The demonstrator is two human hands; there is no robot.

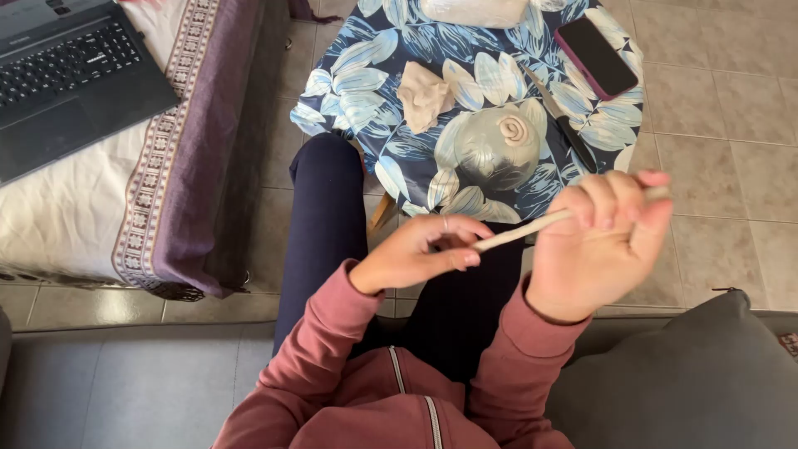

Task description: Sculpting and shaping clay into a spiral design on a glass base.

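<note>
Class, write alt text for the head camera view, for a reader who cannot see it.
A seated person's left hand and right hand hold a thin pale clay roll between them above a leaf-patterned table with a clay coil, a clay lump, a knife and a phone.

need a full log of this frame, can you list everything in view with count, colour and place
clay rope: 1, pale beige, stretched between both hands
clay coil: 1, beige spiral, middle of the table
clay lump: 1, beige, left of the coil
wrapped block: 1, whitish, top edge of the table
phone: 1, dark with pinkish rim, right side of the table
knife: 1, dark handle, beside the phone
table: 1, round, blue leaf-print cover
laptop: 1, dark grey, on the bed, top left
cushion: 1, grey, bottom right
left hand: pinches the rope's near end
right hand: fingers curled around the far end
</note>
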